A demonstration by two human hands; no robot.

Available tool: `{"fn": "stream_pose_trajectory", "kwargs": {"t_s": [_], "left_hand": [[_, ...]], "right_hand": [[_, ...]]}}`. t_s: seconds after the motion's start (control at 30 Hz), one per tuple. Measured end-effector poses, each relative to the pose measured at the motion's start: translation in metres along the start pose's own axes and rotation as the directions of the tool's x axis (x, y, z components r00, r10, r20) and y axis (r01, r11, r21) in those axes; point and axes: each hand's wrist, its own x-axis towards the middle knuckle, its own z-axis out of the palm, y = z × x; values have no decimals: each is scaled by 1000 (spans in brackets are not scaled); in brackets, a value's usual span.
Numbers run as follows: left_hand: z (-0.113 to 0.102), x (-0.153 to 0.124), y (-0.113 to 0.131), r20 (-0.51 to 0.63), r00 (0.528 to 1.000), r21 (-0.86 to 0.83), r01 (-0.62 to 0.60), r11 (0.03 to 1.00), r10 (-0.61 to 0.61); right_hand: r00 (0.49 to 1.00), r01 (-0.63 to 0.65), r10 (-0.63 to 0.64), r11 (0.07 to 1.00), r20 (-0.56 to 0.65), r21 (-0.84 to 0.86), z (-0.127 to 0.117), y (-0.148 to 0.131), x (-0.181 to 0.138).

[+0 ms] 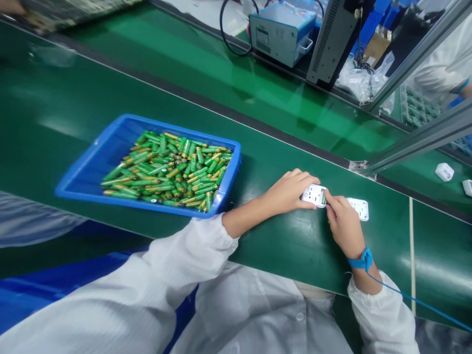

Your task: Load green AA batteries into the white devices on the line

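My left hand (289,192) is closed around a small white device (313,195) resting on the green belt (306,246). A green battery shows at the device's right end. My right hand (343,223), with a blue wrist strap (362,259), pinches at that end with its fingertips. A white cover piece (359,208) lies flat on the belt just right of my right hand. To the left stands a blue tray (94,164) filled with several green and gold batteries (173,169).
A blue-grey instrument box (282,30) and a grey stand (332,42) stand beyond the belt. An aluminium frame (420,140) crosses at right. Two white devices (444,171) lie on the far belt. Another person in white (442,64) is at top right.
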Motion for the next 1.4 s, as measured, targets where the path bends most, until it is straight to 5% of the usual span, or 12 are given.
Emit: {"fn": "stream_pose_trajectory", "kwargs": {"t_s": [0.17,0.4,0.6,0.97,1.4], "left_hand": [[0,-1,2,4,1000,9,17,1000,-17],[-3,-1,3,9,1000,18,-7,1000,7],[-2,-1,3,6,1000,8,-16,1000,16],[-2,-2,2,14,1000,7,-26,1000,26],[-1,-2,0,23,1000,-27,-20,999,20]], "right_hand": [[999,-14,14,1000,33,2,0,1,-1],[960,-194,252,912,-119,362,-12,-4,3],[931,-232,347,797,-109,558,-6,-8,7],[959,-114,230,845,-163,522,4,-18,5],[994,11,2,992,-106,129,0,-21,-10]]}}
